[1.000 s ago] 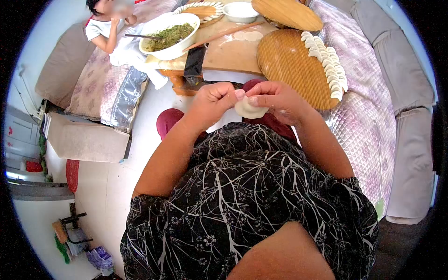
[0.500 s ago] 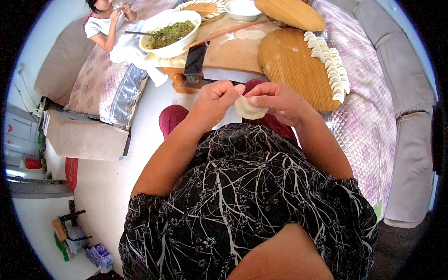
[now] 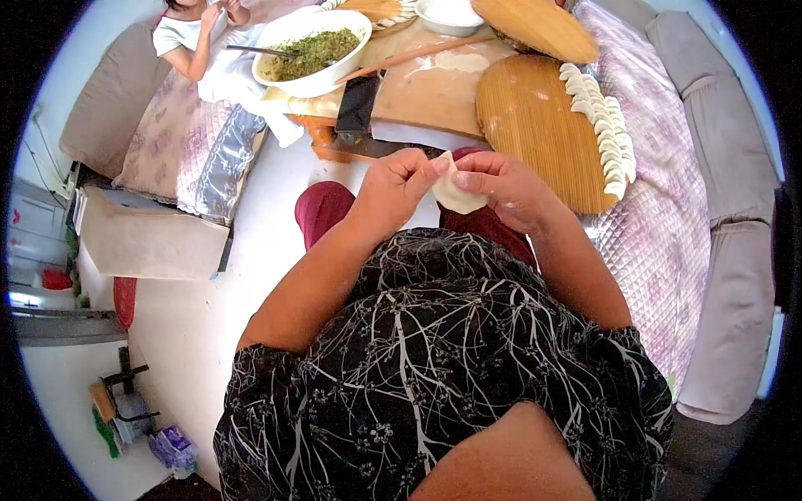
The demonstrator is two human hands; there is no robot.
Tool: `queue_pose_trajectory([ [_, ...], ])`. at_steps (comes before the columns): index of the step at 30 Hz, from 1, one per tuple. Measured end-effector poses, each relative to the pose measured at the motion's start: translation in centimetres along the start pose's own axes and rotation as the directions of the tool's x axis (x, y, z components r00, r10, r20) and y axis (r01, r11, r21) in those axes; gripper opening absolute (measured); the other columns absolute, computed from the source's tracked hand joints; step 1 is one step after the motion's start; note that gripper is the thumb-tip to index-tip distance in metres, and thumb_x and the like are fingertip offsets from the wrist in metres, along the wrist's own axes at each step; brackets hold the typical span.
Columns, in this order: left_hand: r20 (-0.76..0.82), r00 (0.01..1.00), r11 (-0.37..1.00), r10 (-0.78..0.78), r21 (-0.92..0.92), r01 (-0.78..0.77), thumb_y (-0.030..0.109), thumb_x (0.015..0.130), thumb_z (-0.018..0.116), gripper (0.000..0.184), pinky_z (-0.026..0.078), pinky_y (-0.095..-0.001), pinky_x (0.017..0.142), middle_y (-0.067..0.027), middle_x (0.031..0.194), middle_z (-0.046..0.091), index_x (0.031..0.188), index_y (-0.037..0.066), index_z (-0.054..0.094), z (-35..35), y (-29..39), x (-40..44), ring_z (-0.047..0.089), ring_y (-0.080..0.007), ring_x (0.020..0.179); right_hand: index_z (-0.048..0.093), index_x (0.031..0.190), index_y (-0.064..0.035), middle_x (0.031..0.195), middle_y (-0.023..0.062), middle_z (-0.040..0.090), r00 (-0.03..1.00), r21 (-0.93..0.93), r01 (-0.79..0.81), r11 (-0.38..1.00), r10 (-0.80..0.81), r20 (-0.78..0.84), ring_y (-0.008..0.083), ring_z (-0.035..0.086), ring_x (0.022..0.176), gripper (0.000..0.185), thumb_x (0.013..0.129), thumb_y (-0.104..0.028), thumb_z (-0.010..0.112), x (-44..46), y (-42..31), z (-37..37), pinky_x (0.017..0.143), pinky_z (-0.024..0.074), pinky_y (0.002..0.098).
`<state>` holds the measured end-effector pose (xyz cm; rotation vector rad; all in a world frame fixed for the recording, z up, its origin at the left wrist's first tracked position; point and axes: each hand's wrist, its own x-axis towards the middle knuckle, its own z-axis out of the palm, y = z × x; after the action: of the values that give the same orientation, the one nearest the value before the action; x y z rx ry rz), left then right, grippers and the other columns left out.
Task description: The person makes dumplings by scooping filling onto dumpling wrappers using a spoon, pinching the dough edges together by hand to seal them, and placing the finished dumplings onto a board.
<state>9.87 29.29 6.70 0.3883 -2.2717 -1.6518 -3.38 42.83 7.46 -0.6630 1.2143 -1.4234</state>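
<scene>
A pale, folded dumpling point(image 3: 459, 197) hangs between my two hands above my lap. My left hand point(image 3: 396, 185) pinches its upper left edge between thumb and forefinger. On the other side my right hand point(image 3: 508, 185) grips the upper right edge, the thumb lying across the dough. Whatever is inside the dumpling is hidden. Beyond my right hand, a round wooden board point(image 3: 535, 125) carries rows of finished dumplings point(image 3: 603, 125) along its right edge.
A white bowl of green filling point(image 3: 313, 57) with a dark utensil stands on the table. A rolling pin point(image 3: 409, 60) and flat wrappers point(image 3: 462, 63) lie on a work board point(image 3: 426, 104). Another person point(image 3: 196, 50) sits at far left. A second round board point(image 3: 543, 25) is behind.
The dumpling's top edge has been pulled up into a point between my fingers. My hands stay close together at the rim. The whole view has shifted slightly.
</scene>
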Motion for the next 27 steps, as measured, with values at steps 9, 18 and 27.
queue_pose_trajectory([
  [9,-0.074,0.988,0.984,0.135,-0.103,-0.142,0.023,0.092,0.045,0.025,0.033,-0.0208,0.053,0.0037,0.063,0.042,0.074,0.006,0.051,0.1,-2.4,1.2,0.037,-0.0057,0.059,0.056,0.102,0.0024,0.092,0.0073,0.061,0.996,0.118,-0.015,0.993,0.026,-0.091,0.0148,0.058,0.082,0.029,0.080,-0.015,0.061,2.6,0.4,-0.2,0.073,0.0457,0.0271],
  [18,-0.149,0.988,0.956,-0.044,-0.295,-0.001,0.018,0.089,0.049,0.021,0.038,-0.0245,0.056,-0.0010,0.064,0.048,0.077,0.002,0.050,-1.4,-4.1,1.9,0.042,-0.0083,0.061,0.057,0.100,-0.0008,0.087,0.0044,0.061,0.983,0.126,0.079,0.989,-0.057,-0.173,0.0117,0.056,0.072,0.023,0.080,-0.013,0.060,6.1,0.8,0.4,0.065,0.0443,0.0240],
  [27,-0.229,0.973,0.984,0.015,-0.169,-0.055,0.018,0.089,0.048,0.020,0.039,-0.0266,0.057,-0.0049,0.063,0.048,0.081,0.001,0.053,-4.7,-6.5,1.8,0.044,-0.0112,0.061,0.057,0.099,-0.0002,0.087,0.0049,0.060,0.989,0.014,-0.011,1.000,0.013,-0.151,0.0110,0.054,0.073,0.022,0.082,-0.014,0.058,9.4,1.5,1.9,0.066,0.0432,0.0234],
])
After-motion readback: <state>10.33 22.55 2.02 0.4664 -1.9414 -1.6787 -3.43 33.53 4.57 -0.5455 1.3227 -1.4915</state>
